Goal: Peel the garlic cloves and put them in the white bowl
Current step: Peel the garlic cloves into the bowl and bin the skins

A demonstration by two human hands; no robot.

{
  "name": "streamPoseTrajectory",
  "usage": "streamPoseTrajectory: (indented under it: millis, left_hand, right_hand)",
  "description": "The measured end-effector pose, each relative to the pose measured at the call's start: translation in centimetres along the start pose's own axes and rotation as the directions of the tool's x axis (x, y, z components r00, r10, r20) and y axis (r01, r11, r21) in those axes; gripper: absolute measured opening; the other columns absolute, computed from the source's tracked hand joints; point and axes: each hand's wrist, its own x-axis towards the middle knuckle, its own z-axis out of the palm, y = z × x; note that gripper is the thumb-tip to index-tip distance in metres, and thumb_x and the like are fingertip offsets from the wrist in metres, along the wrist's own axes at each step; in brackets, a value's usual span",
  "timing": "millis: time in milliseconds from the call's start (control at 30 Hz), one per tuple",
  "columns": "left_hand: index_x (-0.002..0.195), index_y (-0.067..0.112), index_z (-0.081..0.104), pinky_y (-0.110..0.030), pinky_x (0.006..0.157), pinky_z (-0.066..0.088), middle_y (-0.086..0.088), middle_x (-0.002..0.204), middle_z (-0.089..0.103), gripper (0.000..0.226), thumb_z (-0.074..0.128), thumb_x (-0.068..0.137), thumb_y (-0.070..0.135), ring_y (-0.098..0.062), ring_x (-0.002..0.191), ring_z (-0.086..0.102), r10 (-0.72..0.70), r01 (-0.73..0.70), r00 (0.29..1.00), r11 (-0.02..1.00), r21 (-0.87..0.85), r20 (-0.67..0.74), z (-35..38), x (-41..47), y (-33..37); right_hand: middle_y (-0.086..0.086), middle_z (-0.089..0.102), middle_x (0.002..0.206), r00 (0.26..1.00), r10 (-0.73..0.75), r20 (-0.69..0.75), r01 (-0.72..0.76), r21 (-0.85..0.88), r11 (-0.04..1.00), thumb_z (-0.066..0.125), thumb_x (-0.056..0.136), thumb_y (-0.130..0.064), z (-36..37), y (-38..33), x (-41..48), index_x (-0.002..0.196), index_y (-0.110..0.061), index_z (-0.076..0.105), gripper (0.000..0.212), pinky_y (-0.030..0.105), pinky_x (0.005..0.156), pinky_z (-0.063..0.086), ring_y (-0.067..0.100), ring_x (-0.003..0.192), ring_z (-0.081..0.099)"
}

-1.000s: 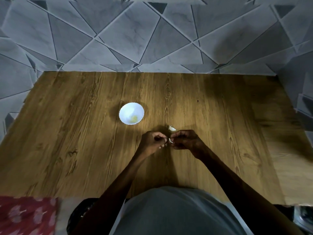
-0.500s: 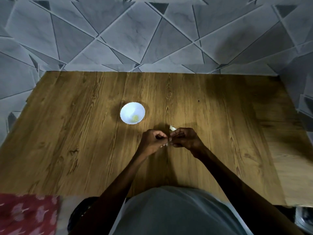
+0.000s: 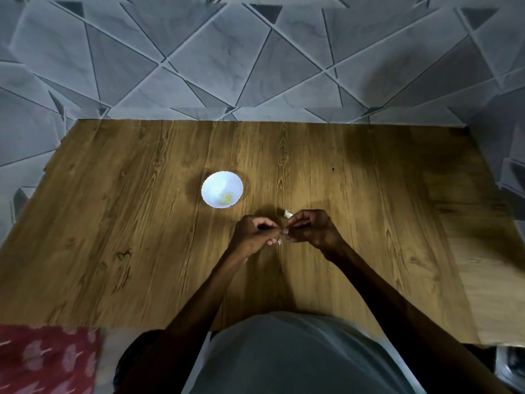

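Head view: your left hand (image 3: 255, 233) and right hand (image 3: 309, 228) both pinch a clove (image 3: 284, 230) above the desk (image 3: 142, 223), near the bowl (image 3: 214, 184). It's small, light, likely slick; grip its ends, tear papery skin gently.

"What's different from a second ago?"

"The right hand (image 3: 309, 228) has crept slightly toward the white bowl (image 3: 216, 182). Its fingers now come right up against the loose garlic clove (image 3: 287, 214) lying to the bowl's near right, which earlier lay clear of them."

"And the white scrap (image 3: 279, 242)?"

"It showed between the pinching fingertips. Now it hangs lower, farther from the bowl, just under the left hand (image 3: 252, 234)."
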Motion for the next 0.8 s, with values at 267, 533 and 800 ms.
streamPoseTrajectory:
  millis: [267,533,800]
  left_hand:
    - [0.085,0.010,0.074,-0.026,0.065,0.053,-0.006,0.067,0.072,0.004,0.072,0.082,0.012,-0.015,0.060,0.065,0.109,-0.108,0.994,0.985,0.137,-0.001,0.00,-0.23,0.03]
    - [0.082,0.016,0.069,-0.023,0.064,0.048,0.000,0.065,0.068,0.007,0.064,0.086,0.016,-0.009,0.059,0.060,0.018,-0.019,1.000,0.995,0.097,0.012,0.39,-0.07,0.50]
    - [0.086,0.006,0.064,-0.018,0.054,0.043,-0.004,0.071,0.060,0.016,0.051,0.096,0.007,-0.006,0.057,0.058,-0.073,0.110,0.983,0.969,-0.220,0.170,0.28,-0.04,0.56]
  right_hand:
    - [0.018,0.074,0.089,1.000,0.004,0.003,-0.004,0.014,1.000,0.082,0.074,-0.003,-0.30,-0.36,0.14,0.096,0.000,0.067,0.027,0.037,0.070,0.059,0.031,0.082,0.073]
    - [0.021,0.073,0.093,0.999,0.009,0.042,-0.011,0.058,0.998,0.077,0.080,-0.005,-0.08,-0.63,0.08,0.101,-0.001,0.064,0.025,0.035,0.074,0.059,0.028,0.083,0.072]
    - [0.015,0.073,0.089,0.989,0.069,0.133,-0.094,0.194,0.977,0.072,0.085,-0.002,-0.32,-0.46,0.01,0.110,0.002,0.062,0.027,0.028,0.072,0.058,0.022,0.080,0.071]
